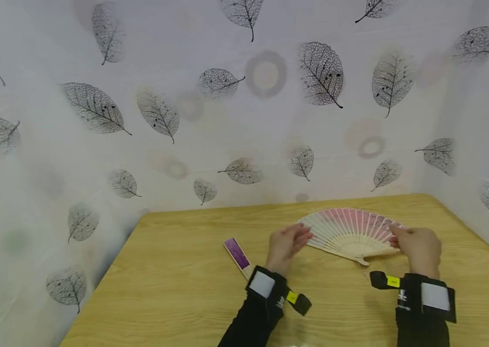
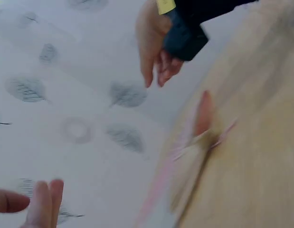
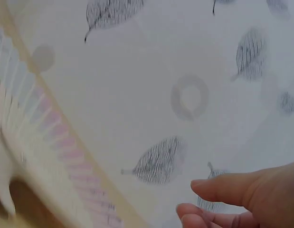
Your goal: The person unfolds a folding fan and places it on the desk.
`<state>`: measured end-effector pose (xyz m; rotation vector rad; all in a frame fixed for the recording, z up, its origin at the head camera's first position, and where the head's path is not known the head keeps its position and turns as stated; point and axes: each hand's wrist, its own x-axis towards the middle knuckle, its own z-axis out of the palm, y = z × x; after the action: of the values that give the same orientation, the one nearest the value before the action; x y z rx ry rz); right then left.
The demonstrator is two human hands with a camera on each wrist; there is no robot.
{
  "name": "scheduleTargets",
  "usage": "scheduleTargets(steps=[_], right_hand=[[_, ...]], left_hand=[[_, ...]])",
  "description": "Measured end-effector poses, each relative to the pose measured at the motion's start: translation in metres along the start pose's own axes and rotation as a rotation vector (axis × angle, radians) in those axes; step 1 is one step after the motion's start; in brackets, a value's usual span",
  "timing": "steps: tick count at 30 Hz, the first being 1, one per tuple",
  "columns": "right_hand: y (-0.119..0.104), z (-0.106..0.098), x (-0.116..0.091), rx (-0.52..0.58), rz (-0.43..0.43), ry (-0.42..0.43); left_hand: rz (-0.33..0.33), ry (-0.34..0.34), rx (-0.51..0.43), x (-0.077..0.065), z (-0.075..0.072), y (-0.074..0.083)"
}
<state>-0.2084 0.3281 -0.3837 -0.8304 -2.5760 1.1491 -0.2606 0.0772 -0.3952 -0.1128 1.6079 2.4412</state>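
Note:
A folding fan (image 1: 352,236), pink and white with pale ribs, lies spread on the table, its pivot end toward me. Beside the fan's left edge is my left hand (image 1: 286,246), thumb and fingers apart with nothing between them. My right hand (image 1: 419,246) hovers by the right edge, overlapping it in the head view. In the right wrist view a gap shows between that hand's thumb (image 3: 222,189) and fingers, with the fan (image 3: 66,147) off to the left. From the left wrist, the fan (image 2: 184,175) appears blurred, apart from both hands.
Left of my left hand lies a narrow pale piece with a purple panel (image 1: 237,253), its lower end hidden behind the wrist. The wooden table (image 1: 162,284) ends at a leaf-printed curtain (image 1: 261,120) along the back and sides. Each wrist wears a black strap.

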Motion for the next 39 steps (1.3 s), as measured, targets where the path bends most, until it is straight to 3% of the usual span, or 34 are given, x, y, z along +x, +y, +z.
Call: scheduleTargets(steps=[4,6,8,10,12,15,19,25,36,39], right_hand=[[-0.057,0.034,-0.033,-0.078,-0.295,-0.061],[-0.082,0.058,-0.051,-0.118,-0.401,-0.115],[-0.102,0.084,-0.07,-0.166,-0.473,-0.165],[-0.115,0.11,-0.088,-0.224,-0.544,-0.203],[-0.121,0.132,-0.105,-0.303,-0.605,-0.239],[-0.124,0.155,-0.124,-0.437,-0.652,-0.295],[-0.121,0.169,-0.139,-0.589,-0.668,-0.338],[-0.117,0.178,-0.14,-0.673,-0.647,-0.388],[-0.119,0.2,-0.135,-0.594,-0.656,-0.489],[-0.123,0.198,-0.134,-0.501,-0.649,-0.486]], left_hand=[[0.278,-0.055,0.194,-0.015,-0.044,0.061],[0.426,-0.017,0.352,-0.024,-0.065,0.082],[0.525,0.049,0.558,-0.033,-0.083,0.098],[0.57,0.105,0.777,-0.043,-0.097,0.109],[0.568,0.12,0.965,-0.052,-0.107,0.117],[0.537,0.1,1.109,-0.064,-0.113,0.125],[0.527,0.089,1.114,-0.075,-0.112,0.131],[0.572,0.03,1.007,-0.08,-0.105,0.131],[0.589,0.046,0.921,-0.083,-0.108,0.133],[0.578,0.061,0.924,-0.083,-0.111,0.135]])
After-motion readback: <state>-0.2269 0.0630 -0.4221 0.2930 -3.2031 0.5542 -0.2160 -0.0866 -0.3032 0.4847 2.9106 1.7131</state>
